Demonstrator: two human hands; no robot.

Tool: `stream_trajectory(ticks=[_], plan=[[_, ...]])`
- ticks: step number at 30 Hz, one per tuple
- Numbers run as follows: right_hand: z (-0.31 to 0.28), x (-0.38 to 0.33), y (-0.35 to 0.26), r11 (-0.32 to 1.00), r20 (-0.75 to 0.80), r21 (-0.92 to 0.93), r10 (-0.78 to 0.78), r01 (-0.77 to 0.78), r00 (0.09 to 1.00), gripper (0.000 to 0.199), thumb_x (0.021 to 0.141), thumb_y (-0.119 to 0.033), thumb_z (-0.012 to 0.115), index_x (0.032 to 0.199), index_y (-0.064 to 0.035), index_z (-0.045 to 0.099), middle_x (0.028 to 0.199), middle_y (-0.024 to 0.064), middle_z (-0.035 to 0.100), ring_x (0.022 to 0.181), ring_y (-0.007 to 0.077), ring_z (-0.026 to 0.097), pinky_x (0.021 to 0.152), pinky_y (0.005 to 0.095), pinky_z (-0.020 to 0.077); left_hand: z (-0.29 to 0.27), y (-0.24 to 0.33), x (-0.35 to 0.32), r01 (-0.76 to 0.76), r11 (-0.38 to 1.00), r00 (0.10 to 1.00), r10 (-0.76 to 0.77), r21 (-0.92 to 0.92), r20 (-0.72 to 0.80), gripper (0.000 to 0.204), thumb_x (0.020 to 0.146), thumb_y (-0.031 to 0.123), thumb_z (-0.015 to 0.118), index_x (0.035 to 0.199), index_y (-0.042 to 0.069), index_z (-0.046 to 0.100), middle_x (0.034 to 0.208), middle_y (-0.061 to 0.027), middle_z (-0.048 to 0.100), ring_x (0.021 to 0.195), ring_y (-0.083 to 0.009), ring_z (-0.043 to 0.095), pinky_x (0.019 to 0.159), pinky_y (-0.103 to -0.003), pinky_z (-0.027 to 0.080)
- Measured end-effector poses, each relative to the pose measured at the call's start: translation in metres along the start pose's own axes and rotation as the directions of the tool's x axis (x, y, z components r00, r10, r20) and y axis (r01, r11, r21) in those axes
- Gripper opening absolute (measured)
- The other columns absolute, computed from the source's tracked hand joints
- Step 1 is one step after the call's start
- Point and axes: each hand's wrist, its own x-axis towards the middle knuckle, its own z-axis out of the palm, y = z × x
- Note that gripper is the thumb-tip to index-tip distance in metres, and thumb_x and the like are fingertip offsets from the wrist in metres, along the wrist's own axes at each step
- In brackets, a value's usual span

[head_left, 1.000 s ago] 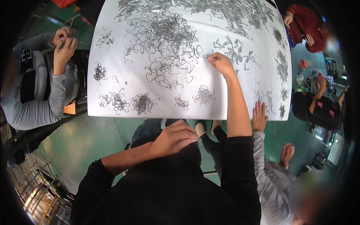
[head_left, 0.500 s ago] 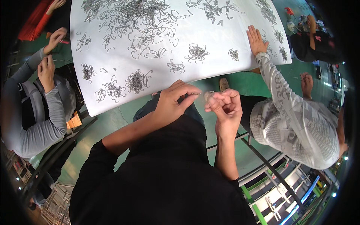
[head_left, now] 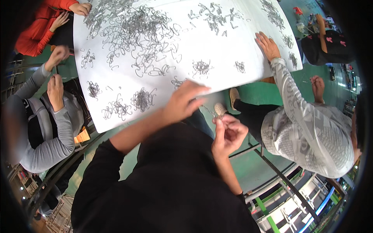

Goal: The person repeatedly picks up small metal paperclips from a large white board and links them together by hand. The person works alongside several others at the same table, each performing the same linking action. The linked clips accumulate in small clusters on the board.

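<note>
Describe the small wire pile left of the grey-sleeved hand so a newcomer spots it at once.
Find the white table, then the grey-sleeved hand resting on its right side. Just left of that hand, a little closer to the table's near edge, lies the small wire pile. It's more compact than the wider pile further left.

In front of you is the table [head_left: 225, 48]. On it, the big wire pile [head_left: 143, 29] lies left of the short bits [head_left: 217, 21], and little piles [head_left: 142, 99] sit nearer you.
</note>
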Motion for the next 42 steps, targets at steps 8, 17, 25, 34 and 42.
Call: stream_trajectory(ticks=[8, 17, 25, 34, 42], plan=[[-0.022, 0.009, 0.013, 0.983, 0.211, -0.144, -0.078, 0.110, 0.974, 0.029, 0.081, 0.014, 0.064, 0.094, 0.0003, 0.042, 0.088, 0.0207, 0.063, 0.079, 0.0251, 0.067, 0.068, 0.0307, 0.0565, -0.041, -0.184, 0.164, 0.158, 0.838, 0.963, -0.248, 0.523, 0.108, 0.018, 0.085, 0.019, 0.068, 0.101, 0.011, 0.069, 0.101, -0.0064, 0.067, 0.100, -0.0247, 0.058, 0.087, -0.037, 0.049], [-0.020, 0.016, 0.025, 0.975, 0.216, -0.190, -0.074, 0.116, 0.974, 0.028, 0.079, 0.013, 0.067, 0.093, 0.0005, 0.047, 0.085, 0.0200, 0.066, 0.074, 0.0245, 0.068, 0.066, 0.0310, 0.0555, -0.040, -0.200, 0.189, 0.079, 0.761, 0.881, -0.355, 0.644, 0.312, 0.018, 0.084, 0.016, 0.067, 0.101, 0.012, 0.062, 0.097, -0.0051, 0.065, 0.097, -0.0226, 0.060, 0.081, -0.038, 0.050], [-0.006, 0.006, 0.028, 0.977, 0.194, -0.214, 0.023, 0.020, 0.981, 0.026, 0.083, 0.013, 0.063, 0.093, -0.0007, 0.043, 0.089, 0.0171, 0.062, 0.078, 0.0190, 0.064, 0.070, 0.0284, 0.0543, -0.029, -0.082, 0.077, 0.629, 0.758, 0.776, -0.627, -0.172, 0.076, 0.017, 0.092, 0.014, 0.061, 0.105, 0.002, 0.063, 0.082, -0.0021, 0.064, 0.077, -0.0106, 0.058, 0.065, -0.026, 0.049], [0.013, -0.007, 0.031, 0.980, 0.180, -0.196, 0.059, -0.022, 0.982, 0.027, 0.085, 0.012, 0.062, 0.098, -0.0011, 0.042, 0.092, 0.0152, 0.061, 0.079, 0.0154, 0.063, 0.073, 0.0268, 0.0545, -0.021, 0.021, -0.007, 0.615, 0.669, 0.776, -0.608, -0.417, 0.169, 0.014, 0.090, 0.012, 0.064, 0.097, 0.000, 0.066, 0.084, -0.0026, 0.066, 0.070, -0.0061, 0.057, 0.065, -0.022, 0.048], [0.021, -0.023, 0.027, 0.951, 0.190, -0.289, -0.056, 0.111, 0.980, 0.026, 0.084, 0.008, 0.066, 0.098, -0.0004, 0.045, 0.091, 0.0123, 0.063, 0.081, 0.0123, 0.063, 0.072, 0.0251, 0.0544, -0.028, 0.062, -0.024, 0.554, 0.796, 0.830, -0.551, -0.244, 0.087, 0.011, 0.087, 0.004, 0.066, 0.096, 0.000, 0.068, 0.097, -0.0065, 0.069, 0.081, -0.0085, 0.062, 0.070, -0.023, 0.050]])
